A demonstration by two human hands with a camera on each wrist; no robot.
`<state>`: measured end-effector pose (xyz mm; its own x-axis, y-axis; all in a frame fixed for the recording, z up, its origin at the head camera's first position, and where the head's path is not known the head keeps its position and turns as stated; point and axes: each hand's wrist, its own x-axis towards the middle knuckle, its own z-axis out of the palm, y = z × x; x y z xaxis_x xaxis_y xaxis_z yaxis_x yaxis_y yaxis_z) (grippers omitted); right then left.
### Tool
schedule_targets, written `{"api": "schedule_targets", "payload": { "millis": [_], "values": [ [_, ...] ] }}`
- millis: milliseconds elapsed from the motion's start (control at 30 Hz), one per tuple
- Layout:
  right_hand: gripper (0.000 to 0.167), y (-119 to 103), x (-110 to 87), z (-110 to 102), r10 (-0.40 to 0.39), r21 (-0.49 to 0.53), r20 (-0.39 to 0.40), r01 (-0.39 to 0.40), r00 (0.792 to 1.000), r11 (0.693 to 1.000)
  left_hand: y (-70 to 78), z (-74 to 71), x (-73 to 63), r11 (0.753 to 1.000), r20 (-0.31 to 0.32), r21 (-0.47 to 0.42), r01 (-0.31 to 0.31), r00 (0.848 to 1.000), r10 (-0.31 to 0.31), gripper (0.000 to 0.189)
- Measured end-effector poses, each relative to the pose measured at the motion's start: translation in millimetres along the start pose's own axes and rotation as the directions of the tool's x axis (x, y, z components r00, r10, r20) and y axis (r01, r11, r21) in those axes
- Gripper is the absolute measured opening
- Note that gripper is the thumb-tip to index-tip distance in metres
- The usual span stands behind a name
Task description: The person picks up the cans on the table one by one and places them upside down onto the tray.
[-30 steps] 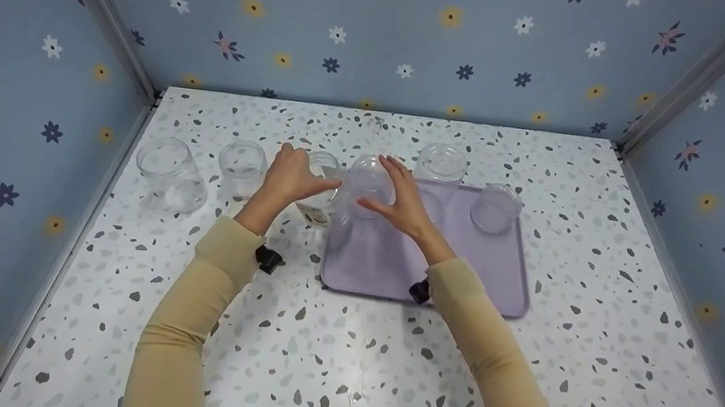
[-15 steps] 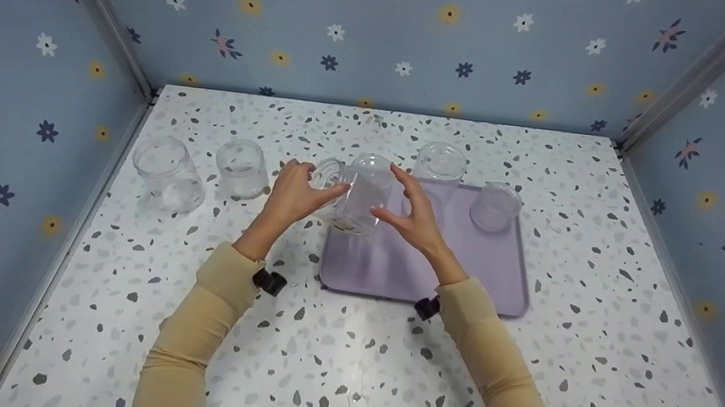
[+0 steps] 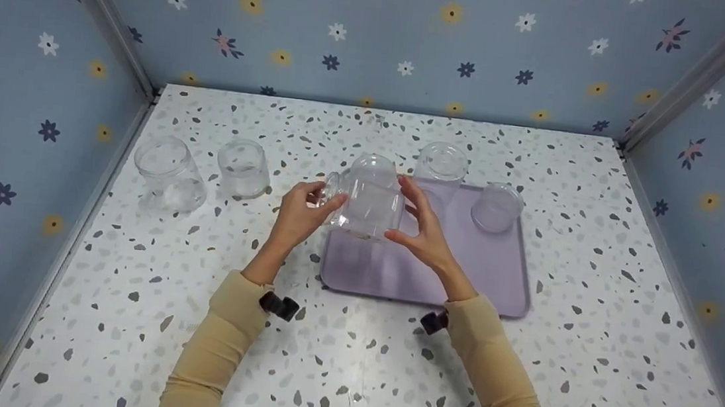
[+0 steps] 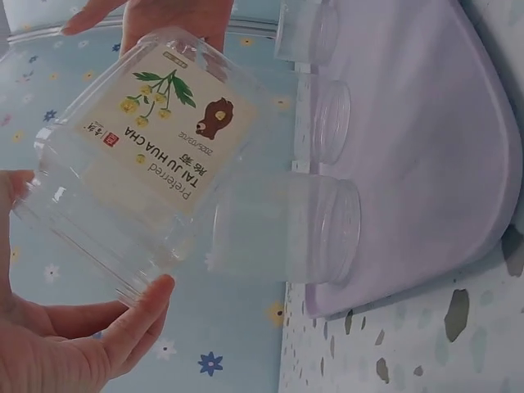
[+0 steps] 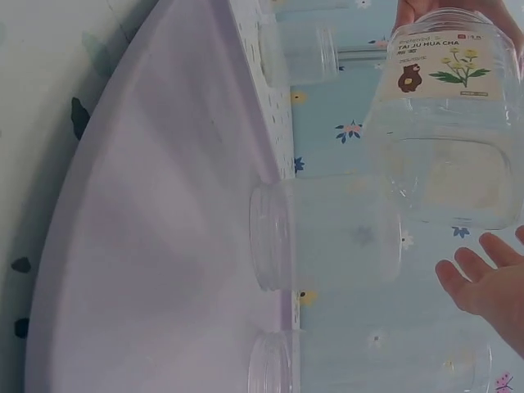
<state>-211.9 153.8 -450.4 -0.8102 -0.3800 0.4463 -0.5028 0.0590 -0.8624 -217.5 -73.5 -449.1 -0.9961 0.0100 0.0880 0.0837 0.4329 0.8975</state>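
Observation:
A clear plastic jar [image 3: 372,210] with a beige printed label [image 4: 164,123] hangs on its side above the purple tray's left part. My left hand [image 3: 303,216] grips it by the neck, thumb on the near side and fingertips on the far side. The right hand [image 3: 427,236] is spread beside the jar's base, thumb apart from the fingers. In the right wrist view a gap shows between its fingertips [image 5: 453,278] and the base. Nothing lies in that hand.
On the purple tray [image 3: 475,274], behind the held jar, clear jars stand mouth down: one in the middle [image 3: 374,163], a tall one [image 3: 443,163] and a short one [image 3: 497,210]. A large jar [image 3: 169,175] and a smaller jar [image 3: 243,169] stand upright at left.
My left hand has lifted the labelled jar from the table beside the tray, carried it right and tipped it sideways. The right hand has shifted right and nearer me.

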Motion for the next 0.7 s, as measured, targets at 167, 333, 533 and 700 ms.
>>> {"api": "schedule_targets", "payload": {
  "millis": [167,333,533,700],
  "values": [
    [0.090,1.8,-8.0,0.6,-0.007,0.033,0.020,0.006,1.000,0.999,-5.0,7.5,-8.6,0.996,-0.024,-0.093,0.009,1.000,-0.011,0.058],
    [0.096,2.1,-14.2,2.5,0.006,0.035,0.022,-0.007,1.000,0.999,-10.0,15.6,-16.4,0.985,-0.030,-0.173,0.009,0.999,-0.014,0.057],
    [0.100,0.0,-18.3,5.5,0.005,0.051,0.018,-0.006,1.000,0.999,-17.1,24.1,-23.8,0.952,-0.025,-0.307,0.021,0.999,-0.030,0.054],
    [0.100,-3.1,-19.6,7.6,-0.013,0.060,0.011,0.012,1.000,0.998,-20.9,28.5,-28.1,0.920,-0.018,-0.385,0.067,0.997,-0.080,0.053]
  ]
}}
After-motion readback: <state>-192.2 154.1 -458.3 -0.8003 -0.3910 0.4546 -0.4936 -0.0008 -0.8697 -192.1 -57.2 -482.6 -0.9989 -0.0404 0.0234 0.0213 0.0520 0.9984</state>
